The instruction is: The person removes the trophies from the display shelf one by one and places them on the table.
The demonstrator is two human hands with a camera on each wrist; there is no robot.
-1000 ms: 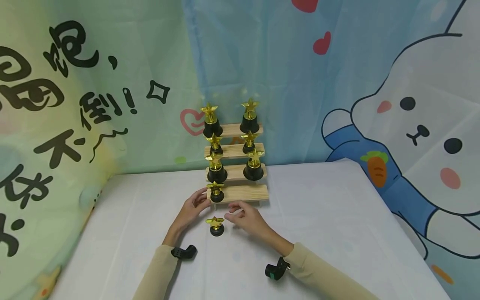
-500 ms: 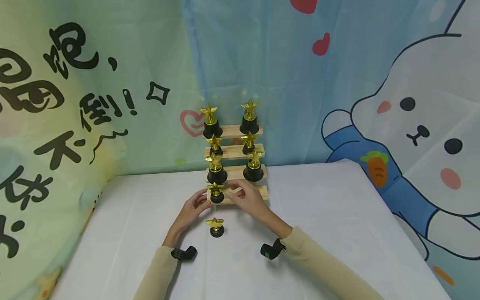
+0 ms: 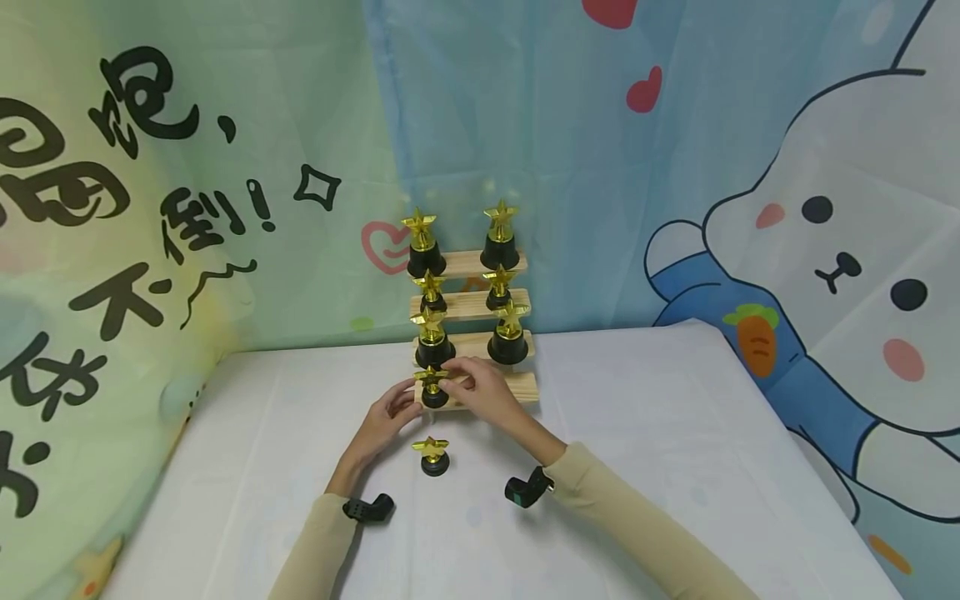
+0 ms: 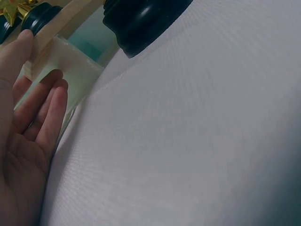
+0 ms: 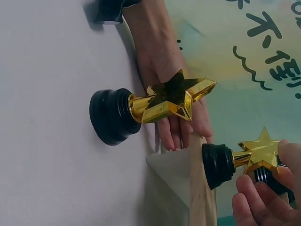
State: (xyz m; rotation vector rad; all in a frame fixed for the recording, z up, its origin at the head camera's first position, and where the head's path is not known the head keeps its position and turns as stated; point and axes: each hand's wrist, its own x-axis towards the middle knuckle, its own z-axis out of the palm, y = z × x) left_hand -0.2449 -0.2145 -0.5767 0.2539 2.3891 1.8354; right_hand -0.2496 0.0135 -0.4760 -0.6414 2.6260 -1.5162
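Observation:
My left hand (image 3: pixel 386 421) holds the left end of the lowest step of a wooden tiered stand (image 3: pixel 522 387). In the left wrist view its thumb lies at the board's edge, fingers beneath. On that step stands a small gold star trophy (image 3: pixel 435 398) with a black base. My right hand (image 3: pixel 486 392) pinches this trophy's star (image 5: pixel 261 153) between thumb and fingers, while the black base (image 5: pixel 218 165) stays upright at the board. Another small star trophy (image 3: pixel 434 461) stands on the table in front of the stand, between my forearms.
Higher steps carry pairs of star trophies, such as a tall one (image 3: pixel 500 246) at top right and a large one (image 3: pixel 508 342) lower down. A white cloth covers the table (image 3: pixel 637 433). Behind hangs a printed fabric backdrop (image 3: pixel 585 167).
My right hand has risen from in front of the stand to the lowest step, then moved left onto the small trophy there. My left hand has kept its place.

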